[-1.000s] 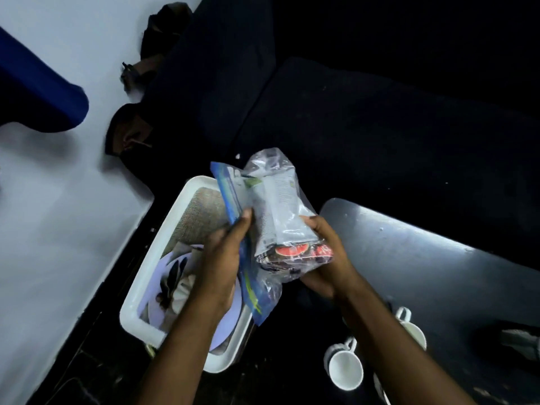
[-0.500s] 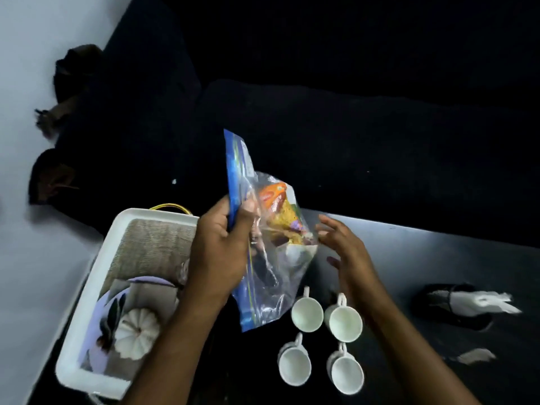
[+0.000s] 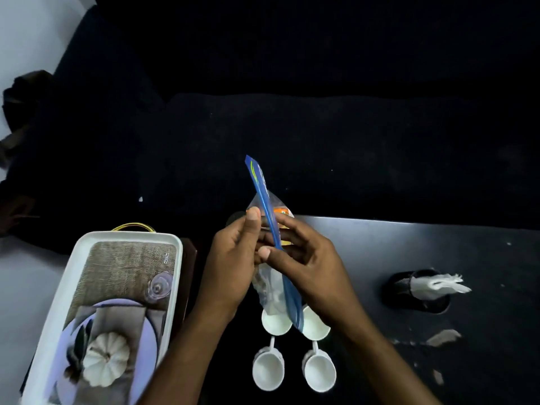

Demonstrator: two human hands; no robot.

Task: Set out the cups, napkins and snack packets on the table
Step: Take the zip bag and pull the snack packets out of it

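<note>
I hold a clear zip bag [image 3: 270, 283] with a blue seal strip upright over the dark table [image 3: 380, 252]. Snack packets show through it, one orange. My left hand [image 3: 233, 258] pinches the strip from the left and my right hand [image 3: 304, 258] grips it from the right, fingers meeting at the seal. Below the bag stand several white cups [image 3: 268, 371] in two rows, handles pointing away from me; the bag's bottom hangs over the far pair. White napkins [image 3: 438, 286] stick out of a black holder [image 3: 420, 299] lying at the right.
A white tray [image 3: 58, 317] with a printed place-setting picture sits at the left, off the table's end. A dark sofa [image 3: 292, 127] runs behind the table. Scraps of white paper [image 3: 442, 337] lie on the table near the holder. Shoes [image 3: 26, 92] rest on the pale floor at far left.
The bag has swung from over the tray to above the cups. My right hand, off the bag half a second ago, now grips the blue seal together with the left.
</note>
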